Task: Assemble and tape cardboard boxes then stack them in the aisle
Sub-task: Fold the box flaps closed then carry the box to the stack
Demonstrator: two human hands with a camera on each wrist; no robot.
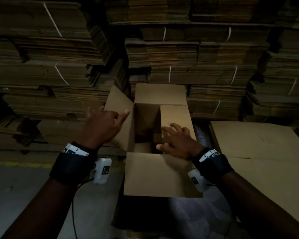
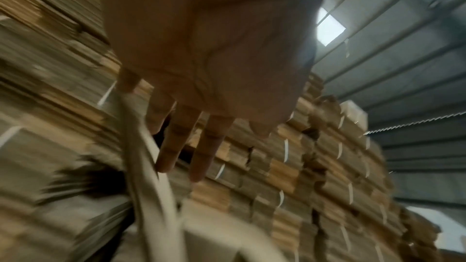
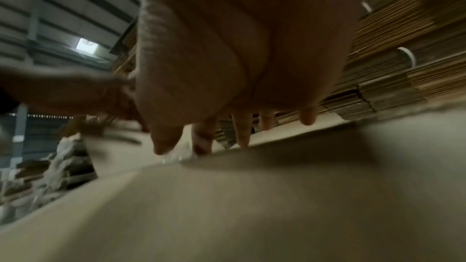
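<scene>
In the centre of the frame the box (image 1: 160, 144) stands open, my left hand (image 1: 102, 126) loose on its left flap (image 1: 118, 116), my right hand (image 1: 176, 142) spread flat on the right flap (image 1: 177, 118); uneven pushing could skew it.

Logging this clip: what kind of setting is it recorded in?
Most likely a warehouse or packaging storeroom. Strapped bundles of flattened cardboard are stacked high behind an open cardboard box, the floor is bare concrete with a yellow line, and the left wrist view shows a ribbed metal roof with a skylight.
</scene>
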